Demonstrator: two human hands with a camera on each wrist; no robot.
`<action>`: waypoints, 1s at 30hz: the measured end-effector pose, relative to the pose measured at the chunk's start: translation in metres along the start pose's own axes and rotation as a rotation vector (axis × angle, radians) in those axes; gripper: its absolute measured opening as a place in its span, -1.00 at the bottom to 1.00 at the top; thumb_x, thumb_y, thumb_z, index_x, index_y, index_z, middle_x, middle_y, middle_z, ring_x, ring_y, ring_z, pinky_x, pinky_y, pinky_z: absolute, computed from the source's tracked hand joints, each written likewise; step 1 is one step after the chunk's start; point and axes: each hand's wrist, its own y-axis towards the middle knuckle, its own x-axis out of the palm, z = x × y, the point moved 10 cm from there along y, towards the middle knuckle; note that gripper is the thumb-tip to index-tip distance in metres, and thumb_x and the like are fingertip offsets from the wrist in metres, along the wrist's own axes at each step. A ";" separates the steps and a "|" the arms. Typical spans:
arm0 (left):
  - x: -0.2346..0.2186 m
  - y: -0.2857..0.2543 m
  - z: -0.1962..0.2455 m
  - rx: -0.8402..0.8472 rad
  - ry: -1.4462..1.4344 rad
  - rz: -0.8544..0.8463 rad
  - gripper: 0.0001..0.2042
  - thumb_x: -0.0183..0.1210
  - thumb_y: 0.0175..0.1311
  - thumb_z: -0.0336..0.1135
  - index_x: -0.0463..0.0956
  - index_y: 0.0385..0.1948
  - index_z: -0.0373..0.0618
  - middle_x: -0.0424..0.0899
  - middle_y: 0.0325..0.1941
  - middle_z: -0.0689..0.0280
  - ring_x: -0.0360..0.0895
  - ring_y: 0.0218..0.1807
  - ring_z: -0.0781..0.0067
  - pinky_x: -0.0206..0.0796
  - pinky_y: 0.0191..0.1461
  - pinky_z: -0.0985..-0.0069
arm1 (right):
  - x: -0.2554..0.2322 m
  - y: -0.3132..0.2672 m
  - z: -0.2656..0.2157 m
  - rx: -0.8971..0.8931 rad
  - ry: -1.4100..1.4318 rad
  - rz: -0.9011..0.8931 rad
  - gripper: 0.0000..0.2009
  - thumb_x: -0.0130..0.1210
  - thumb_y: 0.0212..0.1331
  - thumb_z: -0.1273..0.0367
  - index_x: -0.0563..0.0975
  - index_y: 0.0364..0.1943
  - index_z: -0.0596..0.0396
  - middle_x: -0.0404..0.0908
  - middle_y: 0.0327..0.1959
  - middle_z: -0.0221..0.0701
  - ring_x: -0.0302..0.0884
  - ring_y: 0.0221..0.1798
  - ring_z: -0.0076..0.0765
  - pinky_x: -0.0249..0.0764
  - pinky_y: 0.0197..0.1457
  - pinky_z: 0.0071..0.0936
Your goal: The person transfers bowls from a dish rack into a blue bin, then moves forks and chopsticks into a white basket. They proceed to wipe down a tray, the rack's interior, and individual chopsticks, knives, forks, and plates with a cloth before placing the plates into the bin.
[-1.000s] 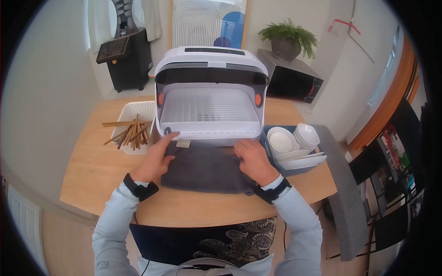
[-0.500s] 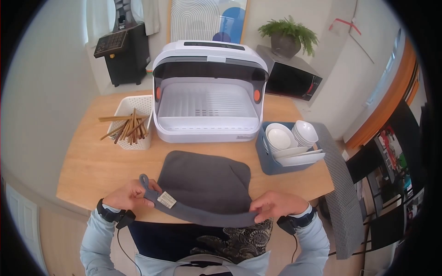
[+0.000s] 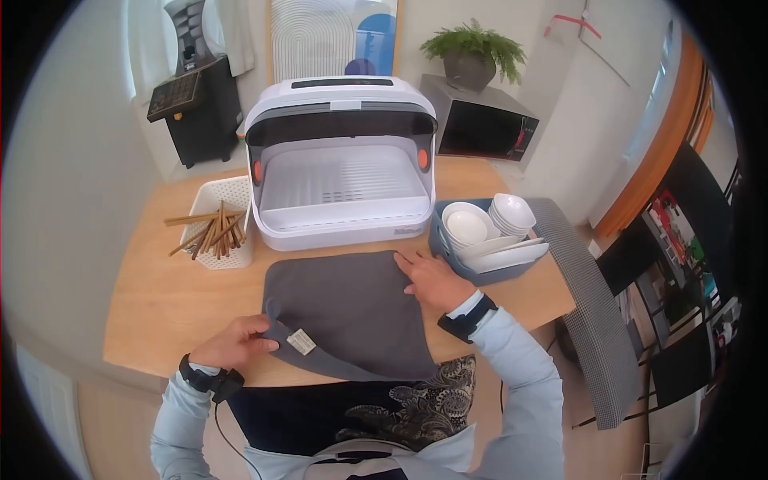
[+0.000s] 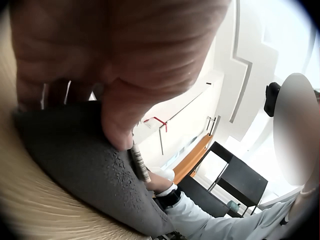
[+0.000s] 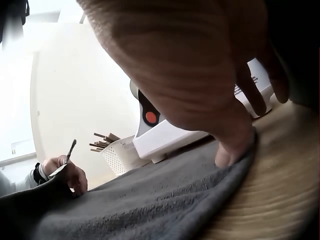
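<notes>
A dark grey cloth mat [image 3: 344, 300] lies on the wooden table, its near edge turned up, with a white label [image 3: 301, 342] and a small hanging loop at the near left corner. My left hand [image 3: 230, 344] pinches that corner between thumb and fingers; in the left wrist view the raised mat [image 4: 85, 160] slopes away from the grip. At the mat's far right corner rests my right hand [image 3: 438, 282], fingers reaching forward and thumb on the cloth. Seen from the right wrist, the thumb [image 5: 225, 156] presses near the mat's edge, other fingers extending over the table.
Behind the mat stands a white dish dryer [image 3: 344, 220] with its lid raised. A white perforated basket [image 3: 237, 258] of wooden chopsticks [image 3: 212, 232] is to its left. On the right, a blue-grey bin [image 3: 448, 258] holds white bowls [image 3: 512, 212] and plates.
Both hands drew the mat toward the near table edge, away from the dryer. The right hand then let go of the near right corner and moved to the far right one.
</notes>
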 end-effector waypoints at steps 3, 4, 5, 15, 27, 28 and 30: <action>-0.005 0.002 -0.012 -0.026 -0.206 0.051 -0.75 0.04 0.35 -0.54 0.53 0.02 -0.27 0.63 -0.03 0.35 0.49 -0.01 0.57 0.30 0.16 0.54 | -0.023 -0.008 -0.016 -0.097 0.267 0.120 -0.42 0.26 0.06 0.32 0.39 0.20 0.20 0.39 0.22 -0.17 0.34 0.21 0.06 0.32 0.24 -0.14; -0.007 0.002 -0.010 -0.027 -0.225 0.079 -0.76 0.04 0.36 -0.53 0.53 0.02 -0.27 0.64 -0.04 0.36 0.49 -0.02 0.59 0.30 0.15 0.55 | -0.021 -0.016 -0.025 -0.142 0.453 -0.031 -0.43 0.25 0.07 0.31 0.40 0.19 0.20 0.40 0.22 -0.17 0.34 0.21 0.04 0.32 0.24 -0.16; -0.010 0.001 -0.005 -0.032 -0.246 0.107 -0.76 0.03 0.37 -0.53 0.53 0.02 -0.27 0.64 -0.05 0.37 0.50 -0.03 0.60 0.31 0.15 0.56 | -0.029 -0.031 -0.041 -0.183 0.639 -0.189 -0.44 0.25 0.08 0.31 0.40 0.19 0.21 0.40 0.22 -0.17 0.35 0.22 0.02 0.32 0.24 -0.17; -0.032 0.013 -0.012 -0.095 -0.279 0.277 -0.72 0.01 0.41 -0.42 0.47 0.09 -0.24 0.63 -0.05 0.38 0.51 -0.05 0.61 0.35 0.08 0.58 | 0.015 -0.071 -0.007 0.237 1.042 -0.025 -0.66 0.16 0.21 0.29 0.53 -0.02 0.22 0.63 -0.30 -0.16 0.59 -0.20 -0.11 0.44 -0.11 -0.25; -0.098 0.071 -0.042 -0.087 0.219 0.526 -0.77 0.23 0.21 -0.36 0.49 -0.26 -0.36 0.58 -0.48 0.15 0.50 -0.44 0.28 0.37 -0.31 0.35 | 0.047 0.054 0.061 0.425 0.353 0.024 -0.61 0.17 0.17 0.22 0.56 -0.08 0.30 0.61 -0.10 0.03 0.54 0.03 0.12 0.43 0.08 -0.21; -0.097 0.070 -0.029 -0.097 0.309 0.514 -0.77 0.27 0.17 -0.35 0.49 -0.34 -0.36 0.57 -0.51 0.11 0.51 -0.47 0.21 0.36 -0.32 0.32 | 0.044 0.053 0.059 0.442 0.325 0.016 -0.60 0.17 0.16 0.21 0.55 -0.07 0.29 0.60 -0.08 0.03 0.53 0.05 0.12 0.43 0.10 -0.20; -0.098 0.069 -0.015 -0.009 0.528 0.539 -0.76 0.29 0.12 -0.34 0.46 -0.44 -0.33 0.56 -0.52 0.03 0.52 -0.44 0.06 0.35 -0.31 0.27 | 0.039 0.049 0.054 0.470 0.261 -0.003 -0.57 0.19 0.14 0.19 0.54 -0.05 0.29 0.59 -0.05 0.03 0.51 0.08 0.13 0.43 0.13 -0.18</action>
